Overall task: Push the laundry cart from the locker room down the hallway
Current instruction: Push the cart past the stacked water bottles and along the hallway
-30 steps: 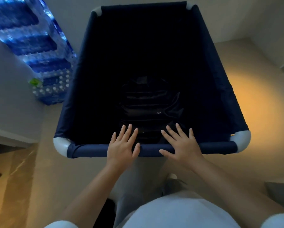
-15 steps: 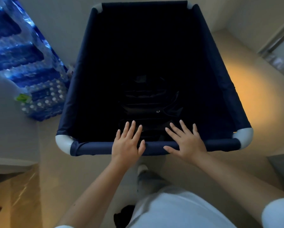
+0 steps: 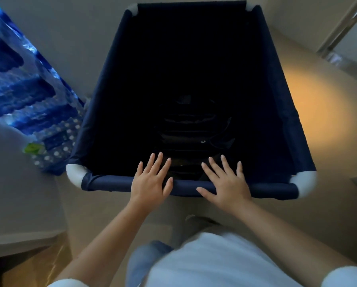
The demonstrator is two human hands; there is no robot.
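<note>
Both our hands, left hand (image 3: 150, 183) and right hand (image 3: 227, 184), stayed flat, fingers spread, on the laundry cart (image 3: 111, 181) rail; water-bottle packs (image 3: 28, 112) slid back leftward.

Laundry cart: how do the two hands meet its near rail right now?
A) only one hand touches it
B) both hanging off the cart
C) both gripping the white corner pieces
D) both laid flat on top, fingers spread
D: the left hand and right hand lie open, side by side, on the near rail of the laundry cart, fingers pointing inward.
</note>
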